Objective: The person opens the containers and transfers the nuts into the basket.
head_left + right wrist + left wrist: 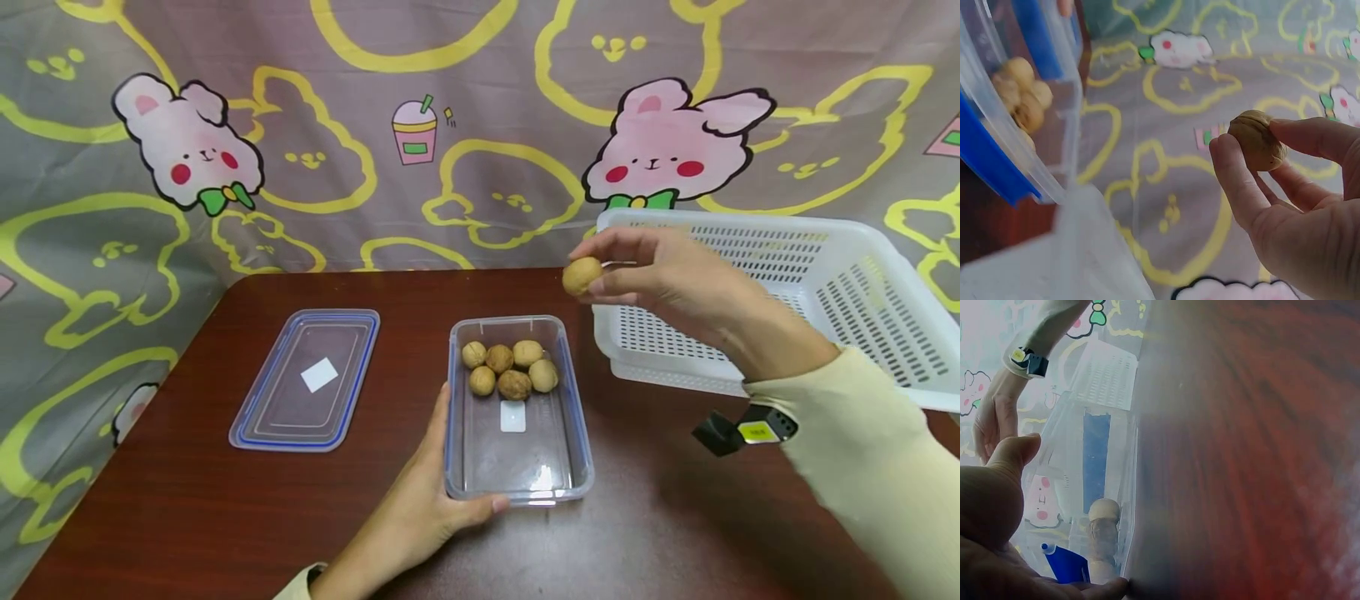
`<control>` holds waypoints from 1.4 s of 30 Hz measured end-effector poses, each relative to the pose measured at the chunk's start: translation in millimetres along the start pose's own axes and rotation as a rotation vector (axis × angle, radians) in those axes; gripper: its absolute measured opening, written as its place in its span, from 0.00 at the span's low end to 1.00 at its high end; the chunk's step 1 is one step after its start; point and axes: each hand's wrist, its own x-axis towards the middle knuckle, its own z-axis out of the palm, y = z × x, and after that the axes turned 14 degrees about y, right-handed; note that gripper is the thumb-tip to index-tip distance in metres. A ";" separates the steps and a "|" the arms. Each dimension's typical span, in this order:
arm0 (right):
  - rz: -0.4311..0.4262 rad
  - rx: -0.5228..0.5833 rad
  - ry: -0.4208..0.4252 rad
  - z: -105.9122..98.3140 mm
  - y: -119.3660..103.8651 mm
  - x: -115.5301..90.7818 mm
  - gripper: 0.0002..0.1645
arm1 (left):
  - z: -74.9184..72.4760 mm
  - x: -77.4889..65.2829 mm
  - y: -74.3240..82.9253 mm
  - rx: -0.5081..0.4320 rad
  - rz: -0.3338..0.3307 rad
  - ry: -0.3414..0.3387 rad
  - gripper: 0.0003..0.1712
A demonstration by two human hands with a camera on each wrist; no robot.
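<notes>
Between the thumb and fingertips of my right hand (660, 279) is a walnut (581, 276), raised above the table beside the white basket. The right wrist view shows this walnut (1257, 140) pinched at its sides. My left hand (423, 500) grips a clear plastic container (517, 467) at its near left corner, thumb along the near wall and fingers along the left side. Several walnuts (514, 385) lie together in the far half of the container, beyond a small white square (513, 417) on its bottom.
A clear lid with a blue seal (303, 417) lies flat on the brown table (405, 350), left of the container. To the right stands a white slotted basket (667, 379), partly behind my right forearm. A patterned cloth (300, 108) hangs along the back.
</notes>
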 end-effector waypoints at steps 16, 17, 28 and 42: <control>0.072 0.270 0.101 -77.4 11.5 60.1 0.15 | 0.7 -0.9 -0.1 -0.008 -0.014 -0.002 0.83; 0.089 0.267 0.112 -81.0 13.4 62.8 0.15 | 0.8 -0.7 -0.1 -0.011 -0.012 -0.004 0.83; 0.185 0.185 0.145 -96.1 43.3 91.0 0.15 | 0.5 -1.3 -0.3 0.003 -0.016 -0.001 0.82; 0.305 -0.052 0.088 -92.5 82.1 111.1 0.18 | -0.1 0.3 -0.2 -0.014 -0.007 -0.010 0.82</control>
